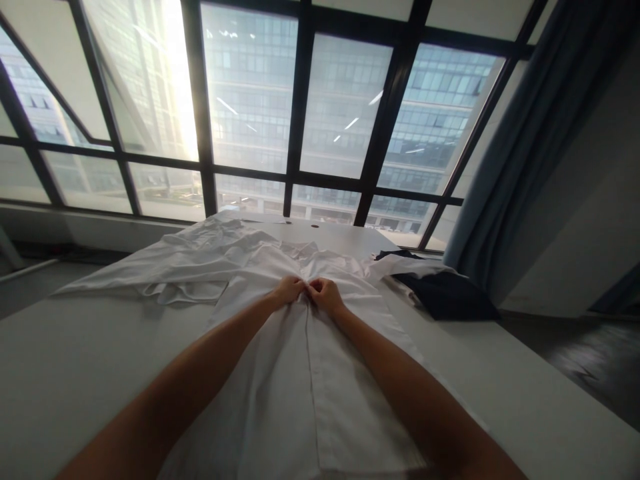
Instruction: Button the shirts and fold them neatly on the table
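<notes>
A white long garment, looking like a lab coat (270, 380), lies spread on the white table with its front edge running down the middle toward me. My left hand (289, 291) pinches the cloth at that front edge, near the middle of the garment. Right beside it, almost touching, my right hand (324, 295) pinches the same spot from the other side. Creases fan out from between the fingers. Any button there is too small to make out. One sleeve (185, 292) stretches out to the left, rumpled.
The white table (510, 373) reaches back to large windows (250, 93) with dark frames. Dark folded cloth (445, 295) with a white piece on it lies at the table's right edge. A blue curtain (520, 140) hangs behind it. Two small dark round spots (315, 226) show at the far end.
</notes>
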A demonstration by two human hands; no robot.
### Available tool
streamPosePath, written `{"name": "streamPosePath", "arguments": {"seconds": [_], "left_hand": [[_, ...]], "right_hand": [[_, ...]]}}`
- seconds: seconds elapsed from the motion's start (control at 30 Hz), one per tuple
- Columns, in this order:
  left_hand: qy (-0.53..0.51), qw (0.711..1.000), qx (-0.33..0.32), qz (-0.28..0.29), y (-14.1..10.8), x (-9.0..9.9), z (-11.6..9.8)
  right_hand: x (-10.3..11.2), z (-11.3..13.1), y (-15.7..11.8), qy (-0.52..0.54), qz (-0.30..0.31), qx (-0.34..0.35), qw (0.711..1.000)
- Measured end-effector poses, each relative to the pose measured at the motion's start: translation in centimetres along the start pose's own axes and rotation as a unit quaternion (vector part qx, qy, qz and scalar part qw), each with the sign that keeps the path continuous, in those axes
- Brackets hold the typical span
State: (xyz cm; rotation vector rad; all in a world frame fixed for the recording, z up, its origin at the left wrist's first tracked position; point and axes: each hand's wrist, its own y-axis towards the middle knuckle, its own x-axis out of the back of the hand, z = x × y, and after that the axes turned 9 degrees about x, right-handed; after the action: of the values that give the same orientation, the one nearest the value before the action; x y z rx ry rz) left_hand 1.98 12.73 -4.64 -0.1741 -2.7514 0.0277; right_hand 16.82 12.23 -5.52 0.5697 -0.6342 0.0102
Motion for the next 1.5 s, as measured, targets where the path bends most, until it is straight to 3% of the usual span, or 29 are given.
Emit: {"name": "streamPosePath", "arguments": {"seconds": [0.2,0.27,0.4,0.47,0.57,0.7,0.83,0.97,1.1,1.27,1.5], "left_hand": [[0.074,0.996,-0.052,0.006,-0.1,0.4,-0.1],[0.145,0.986,-0.071,-0.028,-0.5,0.6,-0.3],[0.317,0.928,-0.121,-0.153,-1.8,0.6,-0.8],[0.380,0.898,-0.151,-0.163,-2.3,0.5,-0.7],[0.444,0.880,-0.141,-0.094,-2.6,0.5,-0.2],[0.485,0.869,-0.094,0.021,-2.6,1.3,0.7],[0.497,0.859,-0.099,0.074,-3.0,2.4,0.9],[0.490,0.862,-0.114,0.069,-4.2,2.7,0.6],[0.490,0.856,-0.132,0.099,-6.0,2.2,0.3],[0.498,0.853,-0.110,0.115,-7.7,1.7,-0.1],[0.465,0.871,-0.135,0.085,-6.5,2.7,1.0]], "right_hand": [[0.3,-0.2,0.4,0.092,0.042,-0.065,0.993],[0.4,0.2,0.4,0.089,0.063,-0.084,0.990],[0.9,1.0,0.0,-0.055,0.071,-0.042,0.995],[1.4,1.2,-0.2,-0.165,0.053,0.028,0.984],[2.4,0.7,-0.5,-0.283,0.088,0.077,0.952],[3.7,0.0,-0.9,-0.305,0.252,-0.050,0.917],[4.7,0.6,-1.2,-0.290,0.341,-0.080,0.890],[5.2,1.4,-1.6,-0.306,0.341,-0.085,0.885],[5.7,1.1,-1.9,-0.300,0.341,-0.093,0.886],[6.5,0.4,-1.6,-0.308,0.343,-0.105,0.881],[6.3,-1.5,-2.5,-0.329,0.292,-0.117,0.890]]}}
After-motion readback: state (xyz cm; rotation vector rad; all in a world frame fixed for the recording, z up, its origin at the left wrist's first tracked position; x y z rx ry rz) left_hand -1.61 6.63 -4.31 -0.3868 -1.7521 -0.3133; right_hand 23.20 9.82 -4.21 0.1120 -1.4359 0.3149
